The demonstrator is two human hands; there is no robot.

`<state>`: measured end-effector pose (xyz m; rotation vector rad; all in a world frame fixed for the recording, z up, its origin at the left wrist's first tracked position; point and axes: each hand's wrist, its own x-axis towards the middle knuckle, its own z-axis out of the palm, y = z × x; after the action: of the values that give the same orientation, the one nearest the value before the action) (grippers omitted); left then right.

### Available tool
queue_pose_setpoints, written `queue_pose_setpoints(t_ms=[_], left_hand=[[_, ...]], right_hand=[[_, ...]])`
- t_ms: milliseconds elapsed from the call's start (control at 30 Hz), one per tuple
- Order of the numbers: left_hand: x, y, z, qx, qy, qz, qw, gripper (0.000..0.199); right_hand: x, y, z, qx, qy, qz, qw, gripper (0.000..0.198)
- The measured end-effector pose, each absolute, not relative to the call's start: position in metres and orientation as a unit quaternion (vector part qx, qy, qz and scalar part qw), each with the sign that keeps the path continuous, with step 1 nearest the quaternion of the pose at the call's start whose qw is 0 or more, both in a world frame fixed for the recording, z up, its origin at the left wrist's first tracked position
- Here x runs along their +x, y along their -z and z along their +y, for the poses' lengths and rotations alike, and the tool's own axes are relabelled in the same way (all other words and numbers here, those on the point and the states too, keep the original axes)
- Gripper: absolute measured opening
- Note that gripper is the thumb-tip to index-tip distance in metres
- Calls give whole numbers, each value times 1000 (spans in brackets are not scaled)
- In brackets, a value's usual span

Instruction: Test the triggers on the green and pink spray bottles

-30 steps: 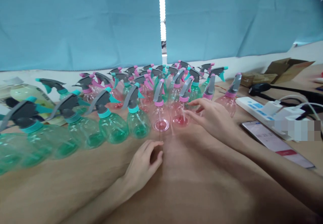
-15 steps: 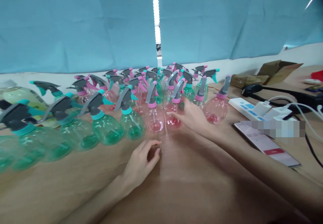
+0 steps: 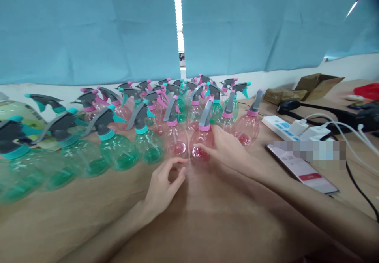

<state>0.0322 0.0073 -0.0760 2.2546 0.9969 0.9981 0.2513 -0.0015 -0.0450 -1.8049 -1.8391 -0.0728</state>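
My right hand (image 3: 226, 146) is wrapped round the body of a pink spray bottle (image 3: 202, 140) with a grey trigger head, standing upright at the front of the group. My left hand (image 3: 166, 182) hovers over the table just in front of the bottles, thumb and fingers curved apart with nothing between them. Closest to its fingertips stands another pink spray bottle (image 3: 176, 139). To the left of that comes a green spray bottle (image 3: 149, 146) with a turquoise collar. Another pink spray bottle (image 3: 246, 128) stands beyond my right hand.
Several green spray bottles (image 3: 120, 152) line the left front, with more bottles crowded behind. On the right lie a phone (image 3: 302, 170), a white power strip (image 3: 281, 128) with chargers and cables, and a black device (image 3: 322, 113). An open cardboard box (image 3: 318, 87) stands behind them.
My right hand has closed round the pink spray bottle and brought it slightly toward me, away from its neighbours. My left hand has barely moved. The view has shifted slightly to the right.
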Motion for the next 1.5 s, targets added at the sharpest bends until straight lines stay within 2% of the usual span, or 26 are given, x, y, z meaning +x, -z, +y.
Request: queue_pose_setpoints(t_ms=[133,300,467,667,800,933,1033,1133,1300,1500], left_hand=[[48,64,7,798,-423,345,256,19],[72,45,10,798,-428,315,285,42],[85,28,10,776,-421,302,360,52],[76,14,1,760,-418,298,398,36],[58,17,-1,757,-424,313,386,27],[38,21,3,758,-439,330,353,20],[25,19,5,767,-434,342,326,10],[19,13,8,769,-430,351,318,4],[16,8,12,778,-434,329,312,7],[15,10,10,785,-416,342,305,13]], right_hand=[[249,46,-20,-664,6,-694,277,45],[243,51,-39,-633,-7,-715,298,39],[228,59,-52,-589,-33,-737,331,54],[202,71,-57,-542,-56,-754,367,75],[191,70,-51,-532,-56,-772,343,78],[193,68,-41,-456,-117,-810,349,66],[203,79,-29,-437,-144,-801,383,44],[215,96,-17,-467,-113,-791,378,23],[230,112,-3,-492,-76,-792,354,19],[236,123,1,-514,-52,-798,309,32]])
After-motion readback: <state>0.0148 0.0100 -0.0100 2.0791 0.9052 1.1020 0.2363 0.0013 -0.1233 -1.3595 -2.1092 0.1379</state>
